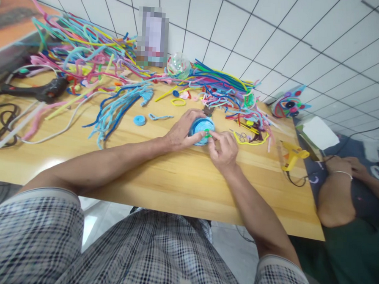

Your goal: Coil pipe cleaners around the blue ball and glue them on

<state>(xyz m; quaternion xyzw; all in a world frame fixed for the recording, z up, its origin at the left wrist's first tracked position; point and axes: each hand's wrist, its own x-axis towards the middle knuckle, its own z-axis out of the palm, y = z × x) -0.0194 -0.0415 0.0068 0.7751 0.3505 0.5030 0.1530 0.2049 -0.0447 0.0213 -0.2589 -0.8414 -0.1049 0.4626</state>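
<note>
A round light-blue coil of pipe cleaners (200, 125) with a darker blue rim lies on the wooden table in front of me. My left hand (187, 128) is closed around its left side, the thumb reaching over its face. On the coil's lower right sits a small green piece (207, 133). My right hand (223, 148) pinches at this green piece from the right, thumb and forefinger close together. The fingertips hide part of the green piece, so its exact shape is unclear. A smaller blue coil (139, 120) and a bent blue pipe cleaner (160, 117) lie to the left.
Blue pipe cleaners (119, 106) and a black glue gun (41, 89) lie on the left. Scissors (240, 136) are right of my hands. A yellow glue gun (293, 156) lies near the right edge, beside another person's arm (337, 192). A clear ball (178, 65) stands by the wall.
</note>
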